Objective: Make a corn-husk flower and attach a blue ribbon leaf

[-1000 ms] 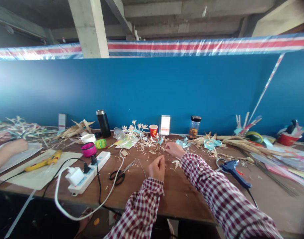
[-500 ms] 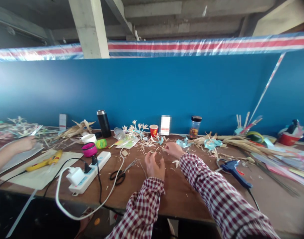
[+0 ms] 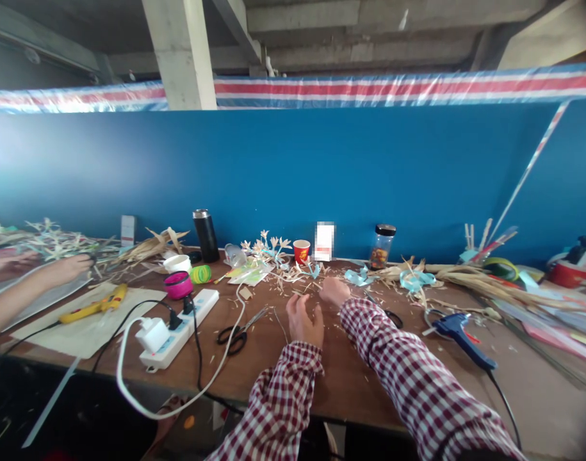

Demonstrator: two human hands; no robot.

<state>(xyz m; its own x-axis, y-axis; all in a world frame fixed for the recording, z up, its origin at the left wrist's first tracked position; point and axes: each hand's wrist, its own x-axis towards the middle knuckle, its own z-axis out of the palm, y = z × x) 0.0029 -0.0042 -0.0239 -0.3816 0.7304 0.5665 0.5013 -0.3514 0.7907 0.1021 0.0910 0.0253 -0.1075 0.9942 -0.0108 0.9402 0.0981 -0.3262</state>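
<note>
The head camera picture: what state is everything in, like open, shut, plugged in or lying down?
Left hand, open
Right hand, curled, grip unclear
Scissors left of left hand, lying flat
Red paper cup, upright, open
Clear jar, upright, black lid on
Black flask, upright, seemingly uncapped
White tub, upright, open
White charger, plugged into power strip
Yellow glue gun, lying down
Blue glue gun, lying down

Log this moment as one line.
Left hand: open | Right hand: grip unclear | Left of hands: black-handled scissors | Right: blue glue gun | Beyond hands: red cup
</note>
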